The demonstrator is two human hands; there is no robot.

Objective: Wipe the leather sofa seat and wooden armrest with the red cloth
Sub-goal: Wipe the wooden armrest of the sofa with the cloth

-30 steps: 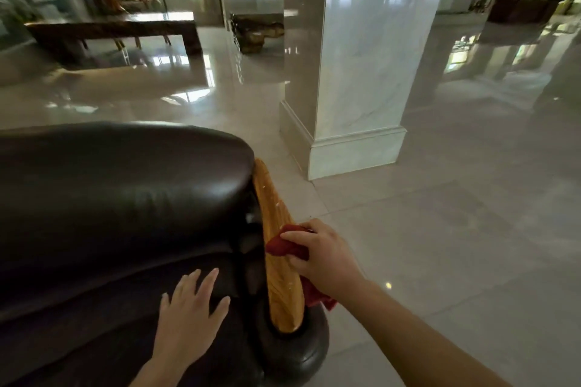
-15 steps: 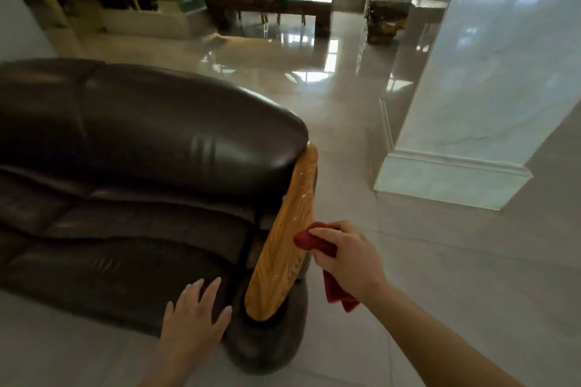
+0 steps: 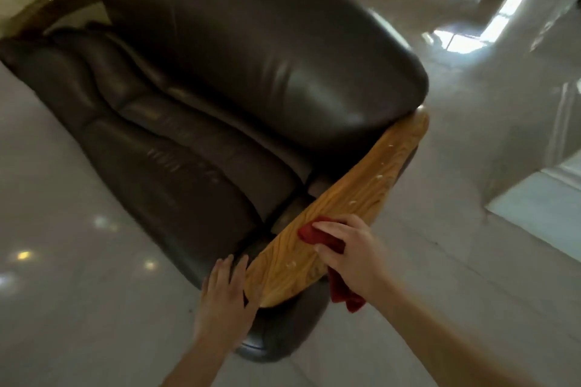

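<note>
We note the right hand [image 3: 352, 256] lying on the wooden armrest [image 3: 333, 214] near its front end, its grip pinching the red cloth [image 3: 317, 234] between fingers and palm; one bunched fold shows ahead of the knuckles on the wood, and a loose tail hangs off the outer edge of the armrest below the wrist. We judge the cloth is bunched this way so that the flat of the fingers can press it onto the curved plank while the slack stays clear of the stroke. The left hand [image 3: 224, 298] rests with its grip spread, fingers flat, on the front corner of the sofa just beside the inner edge of the armrest; we read this as a brace for the leaning body, not as part of the wipe. Pale specks show on the wood toward the back end of the armrest, well apart from the cloth, so we judge that stretch not yet wiped. The leather sofa seat [image 3: 176, 166] lies to the left of the armrest, dark and creased, with nothing resting on it; whether it is already clean we cannot tell. No containers are in view. The polished floor [image 3: 63, 292] surrounds the sofa.
</note>
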